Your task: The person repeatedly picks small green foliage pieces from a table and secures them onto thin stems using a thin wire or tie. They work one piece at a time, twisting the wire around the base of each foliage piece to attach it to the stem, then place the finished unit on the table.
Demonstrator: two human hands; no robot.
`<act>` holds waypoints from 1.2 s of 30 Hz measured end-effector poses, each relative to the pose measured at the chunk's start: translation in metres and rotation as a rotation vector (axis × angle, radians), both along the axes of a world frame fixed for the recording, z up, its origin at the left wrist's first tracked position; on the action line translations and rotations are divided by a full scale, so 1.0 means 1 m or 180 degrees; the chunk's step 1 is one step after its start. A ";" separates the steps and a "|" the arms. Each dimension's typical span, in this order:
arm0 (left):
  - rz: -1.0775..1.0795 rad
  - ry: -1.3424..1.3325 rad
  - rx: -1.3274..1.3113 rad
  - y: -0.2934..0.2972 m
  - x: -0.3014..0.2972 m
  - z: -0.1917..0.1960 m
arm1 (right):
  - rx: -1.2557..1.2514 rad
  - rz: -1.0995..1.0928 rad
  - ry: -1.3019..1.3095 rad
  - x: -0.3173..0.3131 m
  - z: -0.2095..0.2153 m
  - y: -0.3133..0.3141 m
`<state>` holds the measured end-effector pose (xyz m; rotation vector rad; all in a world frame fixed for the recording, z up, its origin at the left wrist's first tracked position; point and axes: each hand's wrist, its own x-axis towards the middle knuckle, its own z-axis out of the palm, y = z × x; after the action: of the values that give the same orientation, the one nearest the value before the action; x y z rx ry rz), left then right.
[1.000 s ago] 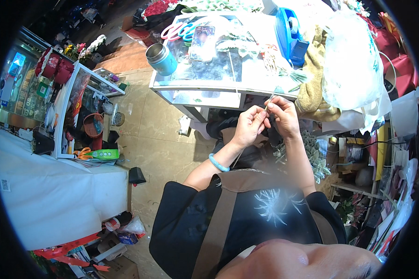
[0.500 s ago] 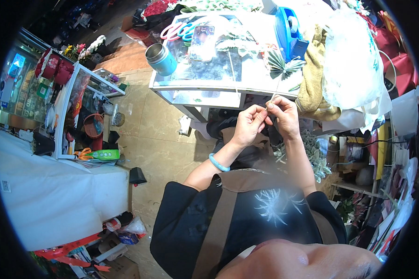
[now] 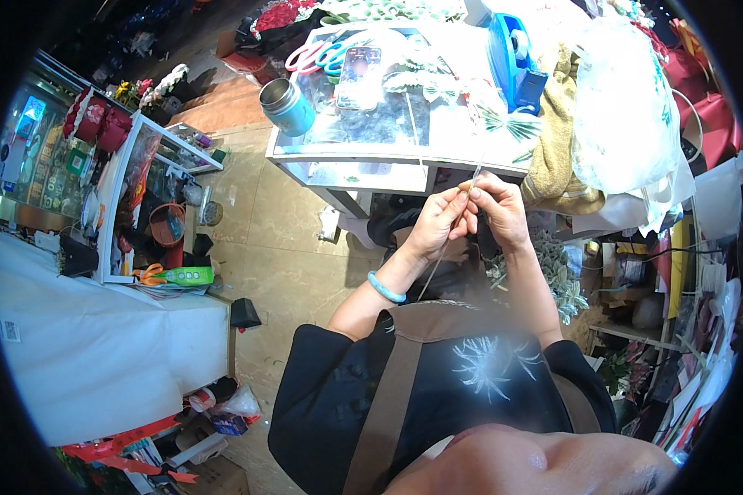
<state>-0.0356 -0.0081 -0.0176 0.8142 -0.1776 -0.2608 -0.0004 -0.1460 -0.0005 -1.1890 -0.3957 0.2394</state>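
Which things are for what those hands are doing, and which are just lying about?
Probably in use:
thin stem, pinched by left hand and right hand
green pleated fan, seemingly on that stem

Probably just lying about:
blue cup
phone
brown cloth

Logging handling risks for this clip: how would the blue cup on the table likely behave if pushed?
The blue cup would probably roll if knocked over, since its body is round. Its metallic-looking rim suggests stiff walls that likely wouldn't give under a grip. With its mouth uncovered, any contents might spill if it tipped; the dark interior hides whether it holds anything.
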 end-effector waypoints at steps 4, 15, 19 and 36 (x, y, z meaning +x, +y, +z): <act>0.0046 -0.0109 0.0070 -0.004 0.000 -0.003 | 0.0158 -0.0091 0.0039 -0.001 0.004 0.002; 0.1608 -0.0821 0.1244 0.004 0.011 0.005 | -0.0016 -0.0157 -0.0380 0.003 -0.002 0.006; 0.1284 -0.0668 0.0688 0.007 0.015 0.010 | -0.0241 0.0106 -0.0123 -0.005 -0.007 0.015; 0.1671 -0.0888 0.1194 0.021 0.012 0.017 | -0.0668 0.0152 -0.0556 -0.012 -0.009 0.019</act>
<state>-0.0232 0.0128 -0.0007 1.2361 -0.1715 0.3272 -0.0125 -0.1268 -0.0091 -1.4133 -0.5625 0.2228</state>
